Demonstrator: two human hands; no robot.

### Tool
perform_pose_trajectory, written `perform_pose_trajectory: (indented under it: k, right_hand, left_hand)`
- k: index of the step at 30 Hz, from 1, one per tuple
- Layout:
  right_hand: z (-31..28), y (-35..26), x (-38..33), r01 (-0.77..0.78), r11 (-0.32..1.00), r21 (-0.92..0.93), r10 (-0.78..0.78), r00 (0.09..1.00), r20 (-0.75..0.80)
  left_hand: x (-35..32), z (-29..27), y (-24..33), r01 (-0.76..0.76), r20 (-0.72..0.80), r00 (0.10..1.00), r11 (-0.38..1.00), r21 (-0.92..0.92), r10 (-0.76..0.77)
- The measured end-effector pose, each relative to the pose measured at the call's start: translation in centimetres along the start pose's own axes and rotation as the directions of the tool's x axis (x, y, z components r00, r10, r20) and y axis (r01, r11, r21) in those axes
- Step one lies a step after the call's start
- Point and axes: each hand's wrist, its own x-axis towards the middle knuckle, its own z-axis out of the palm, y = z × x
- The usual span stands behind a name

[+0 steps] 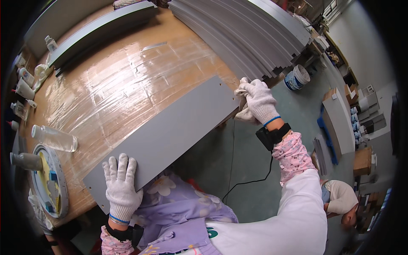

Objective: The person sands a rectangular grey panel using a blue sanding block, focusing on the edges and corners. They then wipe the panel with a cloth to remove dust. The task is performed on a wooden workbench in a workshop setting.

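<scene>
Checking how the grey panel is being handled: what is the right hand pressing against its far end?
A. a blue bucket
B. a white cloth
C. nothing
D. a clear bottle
B: the gloved right hand bunches a white cloth against the end of the grey panel.

Stack of grey panels (pixel 250 34) runs off the top edge. Right hand (pixel 260 101) covers most of a white cloth (pixel 243 114) at the grey panel's (pixel 170 131) far corner. Bottles (pixel 23 91) at the worktop's (pixel 127 76) left edge too small to identify.
</scene>
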Motion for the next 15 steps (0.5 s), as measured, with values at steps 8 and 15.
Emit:
perform_pose_trajectory:
  k: [8, 15]
  right_hand:
    - [3.1, -3.5, 0.9, 0.004, 1.000, -0.030, -0.003, 1.000, 0.014]
    - [4.2, -3.3, -0.9, 0.114, 0.941, -0.320, -0.103, 0.993, 0.050]
  left_hand:
    - [0.0, 0.2, -0.2, -0.025, -0.013, 1.000, 1.000, 0.004, 0.025]
    - [-0.3, 0.0, -0.5, -0.013, -0.001, 1.000, 1.000, -0.010, 0.013]
